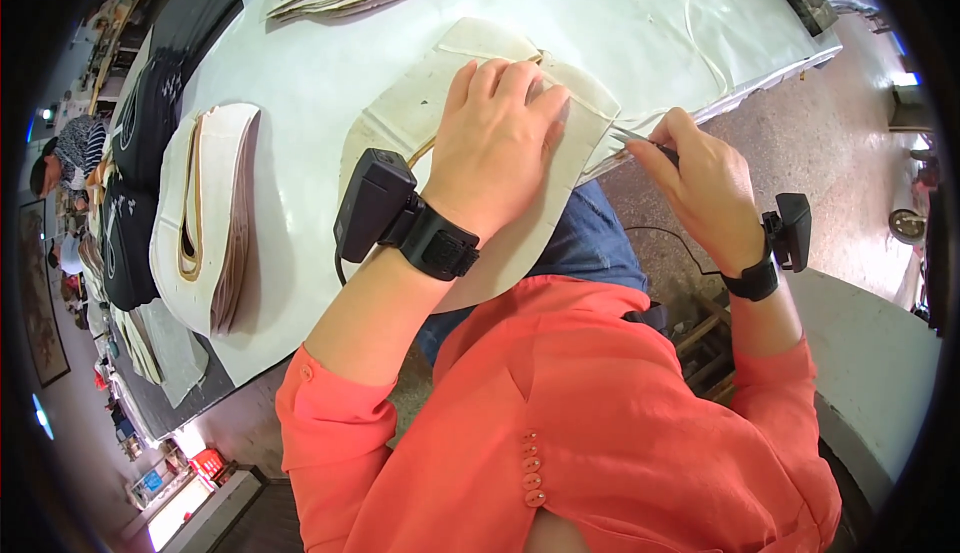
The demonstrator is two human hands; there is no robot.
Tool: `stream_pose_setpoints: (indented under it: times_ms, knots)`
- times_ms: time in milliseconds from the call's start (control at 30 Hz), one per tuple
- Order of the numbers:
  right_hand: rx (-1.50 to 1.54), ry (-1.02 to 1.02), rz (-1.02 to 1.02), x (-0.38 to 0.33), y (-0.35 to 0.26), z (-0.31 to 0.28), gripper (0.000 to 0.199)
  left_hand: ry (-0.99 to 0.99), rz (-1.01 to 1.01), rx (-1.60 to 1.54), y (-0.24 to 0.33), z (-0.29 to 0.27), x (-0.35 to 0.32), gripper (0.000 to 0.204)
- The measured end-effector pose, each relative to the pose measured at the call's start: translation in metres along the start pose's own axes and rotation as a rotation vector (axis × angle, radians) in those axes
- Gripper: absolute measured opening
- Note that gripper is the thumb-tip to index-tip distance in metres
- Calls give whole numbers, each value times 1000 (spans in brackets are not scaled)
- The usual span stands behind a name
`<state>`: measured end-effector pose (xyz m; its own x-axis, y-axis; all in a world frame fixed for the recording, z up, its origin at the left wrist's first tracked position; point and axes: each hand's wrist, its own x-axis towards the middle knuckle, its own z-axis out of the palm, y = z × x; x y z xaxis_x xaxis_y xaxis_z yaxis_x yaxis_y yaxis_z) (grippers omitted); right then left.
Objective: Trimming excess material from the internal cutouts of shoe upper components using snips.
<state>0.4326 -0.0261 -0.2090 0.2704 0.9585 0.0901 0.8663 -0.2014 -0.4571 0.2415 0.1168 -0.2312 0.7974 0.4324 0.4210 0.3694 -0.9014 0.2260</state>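
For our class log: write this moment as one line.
left hand: flat on cream fabric piece | right hand: holds thin metal tool at edge

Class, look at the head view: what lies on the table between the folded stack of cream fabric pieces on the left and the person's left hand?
Bare white table covering, then the near part of the flat cream fabric panel that the left hand presses down. The folded stack of cream fabric pieces lies apart from that panel.

- I see an off-white fabric panel (480, 63) with a tan edge strip.
- My shirt (600, 423) is coral orange with matching buttons.
- The wrist straps (440, 243) are black.
- A stack of cream pieces (215, 213) shows brownish edges.
- The table (620, 13) is white.
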Motion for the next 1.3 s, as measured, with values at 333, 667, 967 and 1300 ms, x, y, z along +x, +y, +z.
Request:
stream_pose_setpoints:
  times_ms: [333, 667, 967, 1300]
  knots:
    - [-37, 100, -19, 6, -5, 16, 35, -2, 2, 22, -2, 1, -2, 30]
    - [-1, 215, -68, 5, -2, 27, 31, -31, -7, 15, -2, -1, -2, 33]
    - [-10, 256, -43, 3, -10, 29, 31, -42, -7, 23, -3, -2, -2, 34]
    - [-1, 313, -81, 8, -9, 32, 29, -50, -10, 22, -2, -2, -2, 34]
